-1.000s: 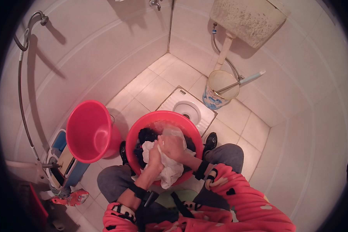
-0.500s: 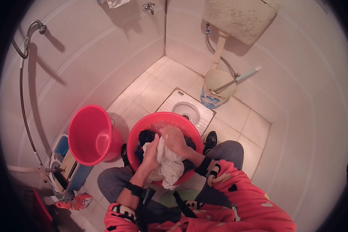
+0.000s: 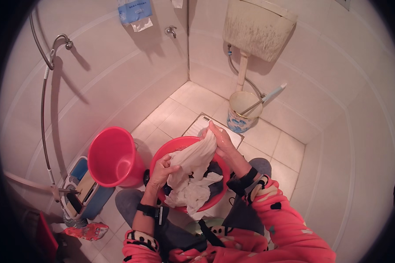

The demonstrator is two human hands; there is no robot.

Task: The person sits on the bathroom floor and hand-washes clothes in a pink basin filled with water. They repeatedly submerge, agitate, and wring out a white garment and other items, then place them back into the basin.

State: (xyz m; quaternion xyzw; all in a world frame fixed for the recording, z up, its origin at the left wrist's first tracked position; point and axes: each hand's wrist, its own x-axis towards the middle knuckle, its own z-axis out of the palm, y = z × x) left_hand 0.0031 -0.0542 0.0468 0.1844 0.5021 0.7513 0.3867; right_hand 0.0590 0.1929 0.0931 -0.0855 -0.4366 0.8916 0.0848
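Observation:
A wet-looking white garment (image 3: 194, 158) is stretched above a red basin (image 3: 162, 150), its lower part bunched over the near rim; its exact kind does not show. My right hand (image 3: 222, 143) grips the raised upper end beyond the basin's far right rim, thumb up. At the left edge of the cloth, my left hand (image 3: 160, 172) is closed on it, fingers bent. Dark clothes (image 3: 216, 185) lie in the basin beneath, partly covered by the white one.
Left of the basin stands a red bucket (image 3: 112, 158), with a blue-and-grey mop bucket (image 3: 96, 199) behind it. A squat toilet (image 3: 199, 127) lies just beyond the basin. Farther right, a patterned bin (image 3: 238, 125) holds a brush handle (image 3: 274, 93). A shower hose (image 3: 43, 118) hangs on the left wall.
My right hand has lifted one end of the white garment up and away, spreading it out. My left hand has shifted to the left. The view has tilted slightly upward.

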